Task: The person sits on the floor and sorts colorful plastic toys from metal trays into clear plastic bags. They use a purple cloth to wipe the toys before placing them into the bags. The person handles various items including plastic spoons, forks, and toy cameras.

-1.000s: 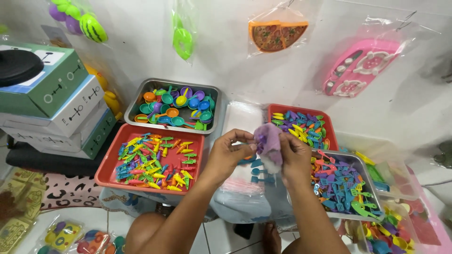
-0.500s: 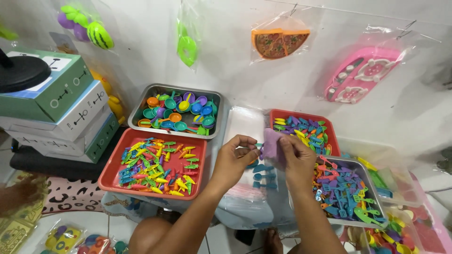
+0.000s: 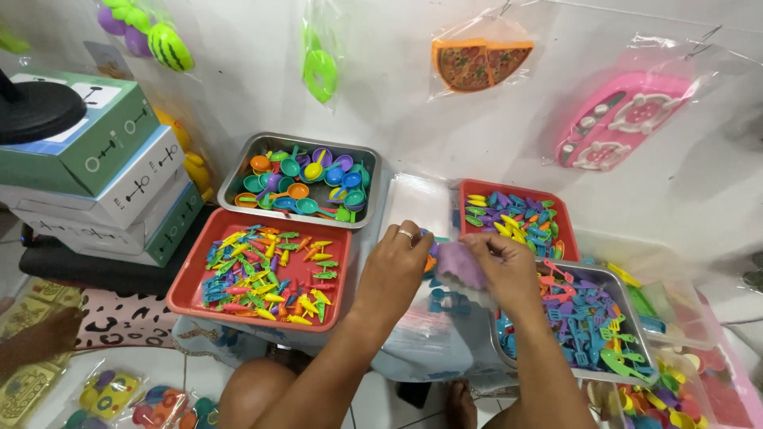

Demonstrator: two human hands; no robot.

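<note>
Head view, the only one we have: both hands are lower in the frame than a second ago, down from chest height to just above the stack of clear plastic bags (image 3: 413, 202) in the centre. The left hand (image 3: 395, 266) has rolled knuckles-up, fingers curled narrow and pinching at the edge of the purple piece (image 3: 459, 264) (a soft-looking, flattish thing, exact kind hard to tell). The right hand (image 3: 502, 266) grips that same purple piece from the right side, fingers closed on it. So the piece sits between the two hands, centre frame, where before it was held up higher and more open to the camera. Judging by that drop, the handling has moved from inspecting to working it close over the bags.

Around them: the red tray of small toys (image 3: 262, 274) at left centre, the steel tray of coloured spoons (image 3: 302, 181) above it, another red tray (image 3: 513, 214) upper right, and the steel tray of utensils (image 3: 584, 318) at right.
</note>
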